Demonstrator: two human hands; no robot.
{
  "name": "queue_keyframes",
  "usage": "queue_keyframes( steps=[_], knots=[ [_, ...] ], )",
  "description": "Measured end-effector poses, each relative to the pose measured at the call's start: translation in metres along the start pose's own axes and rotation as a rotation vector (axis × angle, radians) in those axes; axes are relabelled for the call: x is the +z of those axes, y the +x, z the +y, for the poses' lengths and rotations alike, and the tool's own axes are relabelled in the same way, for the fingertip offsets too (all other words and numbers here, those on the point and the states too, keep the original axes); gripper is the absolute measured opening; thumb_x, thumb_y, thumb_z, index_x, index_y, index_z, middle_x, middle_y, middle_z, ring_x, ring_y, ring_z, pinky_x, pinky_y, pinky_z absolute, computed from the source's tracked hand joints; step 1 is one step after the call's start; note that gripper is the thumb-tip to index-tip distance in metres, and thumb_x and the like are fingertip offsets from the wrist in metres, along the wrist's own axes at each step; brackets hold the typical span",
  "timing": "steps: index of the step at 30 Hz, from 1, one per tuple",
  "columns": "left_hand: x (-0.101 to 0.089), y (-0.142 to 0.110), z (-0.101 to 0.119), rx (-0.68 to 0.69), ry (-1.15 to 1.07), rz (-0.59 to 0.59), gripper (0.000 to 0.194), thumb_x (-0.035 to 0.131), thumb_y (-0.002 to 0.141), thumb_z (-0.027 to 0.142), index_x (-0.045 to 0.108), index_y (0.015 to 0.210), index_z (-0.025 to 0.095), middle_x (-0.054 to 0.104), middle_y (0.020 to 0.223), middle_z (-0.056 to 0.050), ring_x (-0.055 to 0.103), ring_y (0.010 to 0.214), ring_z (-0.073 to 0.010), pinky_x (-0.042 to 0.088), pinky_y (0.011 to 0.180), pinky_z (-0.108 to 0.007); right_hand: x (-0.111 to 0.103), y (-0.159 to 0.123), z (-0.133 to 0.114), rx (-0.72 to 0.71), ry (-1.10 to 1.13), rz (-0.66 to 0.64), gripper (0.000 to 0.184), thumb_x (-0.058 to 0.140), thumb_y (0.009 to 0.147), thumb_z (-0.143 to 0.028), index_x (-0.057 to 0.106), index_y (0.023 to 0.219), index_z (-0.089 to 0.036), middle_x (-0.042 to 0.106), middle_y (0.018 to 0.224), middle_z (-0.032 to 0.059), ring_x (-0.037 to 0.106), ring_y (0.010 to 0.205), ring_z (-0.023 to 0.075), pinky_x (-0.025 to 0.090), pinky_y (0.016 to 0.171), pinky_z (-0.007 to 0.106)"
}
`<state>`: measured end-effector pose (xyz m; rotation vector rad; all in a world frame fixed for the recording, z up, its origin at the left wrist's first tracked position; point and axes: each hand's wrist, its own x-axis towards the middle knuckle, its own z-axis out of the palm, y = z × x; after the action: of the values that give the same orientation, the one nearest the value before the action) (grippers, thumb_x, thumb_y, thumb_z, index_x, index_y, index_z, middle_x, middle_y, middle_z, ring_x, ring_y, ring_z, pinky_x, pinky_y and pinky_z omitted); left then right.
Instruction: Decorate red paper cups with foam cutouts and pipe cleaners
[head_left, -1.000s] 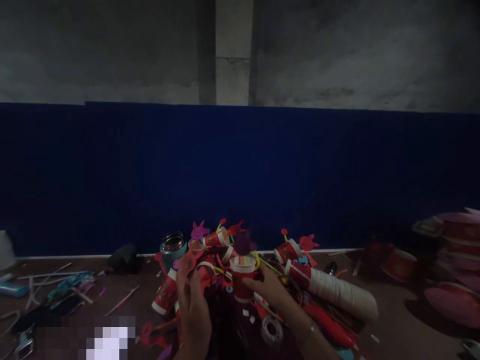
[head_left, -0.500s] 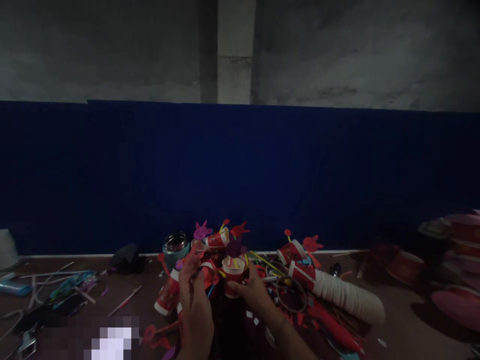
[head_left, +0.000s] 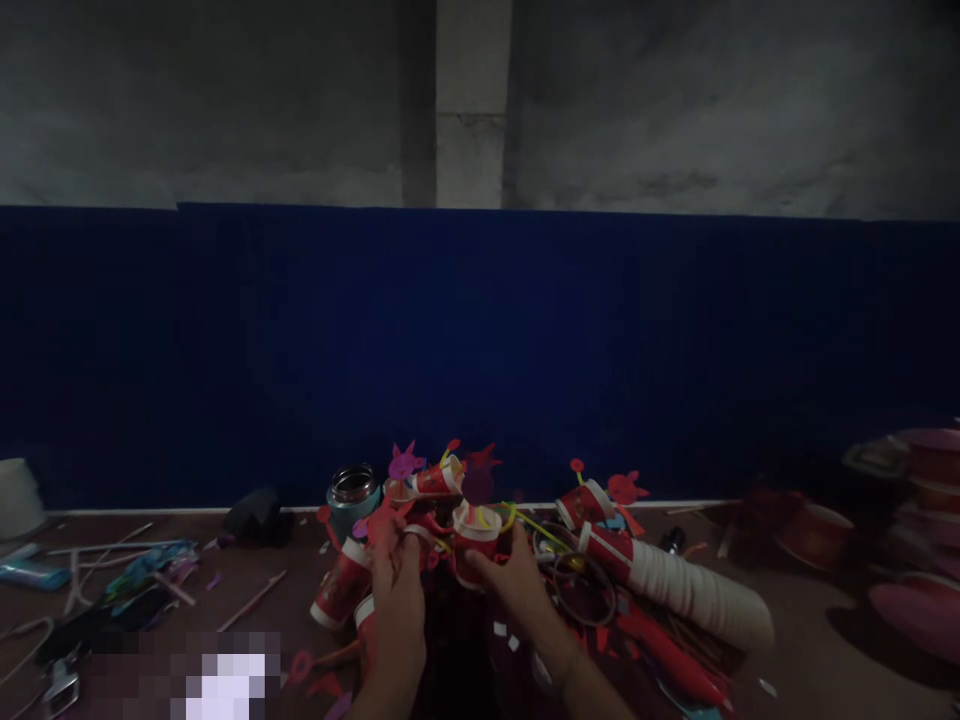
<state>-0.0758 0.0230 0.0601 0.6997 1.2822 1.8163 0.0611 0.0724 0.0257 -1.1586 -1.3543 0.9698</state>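
My right hand [head_left: 517, 580] is closed round the side of a red paper cup [head_left: 478, 550], its thumb across the front. The cup stands upright with its white rim up, and yellow and pink strips show at its mouth. A dark purple cut-out [head_left: 478, 485] shows just above the rim. To the left, my left hand [head_left: 401, 590] has its fingers curled at a red paper cut-out [head_left: 385, 524]; its exact grip is partly hidden. Beside that hand lies a tilted red paper cup [head_left: 343, 583]. Another decorated cup [head_left: 439, 478] rests behind both hands.
A long stack of paper cups [head_left: 697, 590] lies to the right, near a tape roll [head_left: 583, 590]. A teal flask [head_left: 352, 500] stands at the back left. Scissors [head_left: 61, 685] and strips lie at far left. A blue wall panel [head_left: 480, 350] rises behind the table.
My right hand has shifted slightly right and up with the cup, whose mouth shows more. My left fingers have curled in, and the red cut-out there has moved up and left.
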Motion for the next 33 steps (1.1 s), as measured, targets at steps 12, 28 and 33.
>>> queue_keyframes(
  steps=[12, 28, 33],
  knots=[
    [0.016, -0.023, 0.013, -0.358, -0.136, -0.253, 0.036, 0.073, 0.066, 0.032, 0.06, 0.098, 0.021, 0.07, 0.095, -0.005, 0.066, 0.086, -0.0201, 0.052, 0.077, -0.03, -0.014, -0.031, -0.043, 0.021, 0.11, -0.082, 0.047, 0.047, 0.079, -0.059, 0.062, 0.1, -0.02, 0.065, 0.103, 0.0062, 0.053, 0.107, 0.0247, 0.042, 0.091, 0.034],
    [0.013, -0.021, 0.014, -0.263, -0.308, -0.356, 0.055, 0.072, 0.065, 0.028, 0.05, 0.114, 0.017, 0.07, 0.094, -0.007, 0.065, 0.089, -0.0222, 0.049, 0.08, -0.034, 0.002, -0.062, -0.009, 0.171, 0.257, -0.192, 0.027, 0.07, 0.057, -0.04, 0.055, 0.054, -0.018, 0.053, 0.049, -0.0036, 0.049, 0.05, 0.0133, 0.04, 0.052, 0.025],
    [0.012, -0.023, 0.01, -0.304, -0.263, -0.363, 0.049, 0.072, 0.064, 0.026, 0.053, 0.109, 0.018, 0.07, 0.09, -0.005, 0.066, 0.085, -0.0218, 0.05, 0.073, -0.032, 0.003, -0.066, -0.004, 0.183, 0.226, -0.123, 0.032, 0.071, 0.055, -0.046, 0.057, 0.054, -0.017, 0.055, 0.047, -0.0024, 0.05, 0.05, 0.0137, 0.041, 0.051, 0.024]
  ],
)
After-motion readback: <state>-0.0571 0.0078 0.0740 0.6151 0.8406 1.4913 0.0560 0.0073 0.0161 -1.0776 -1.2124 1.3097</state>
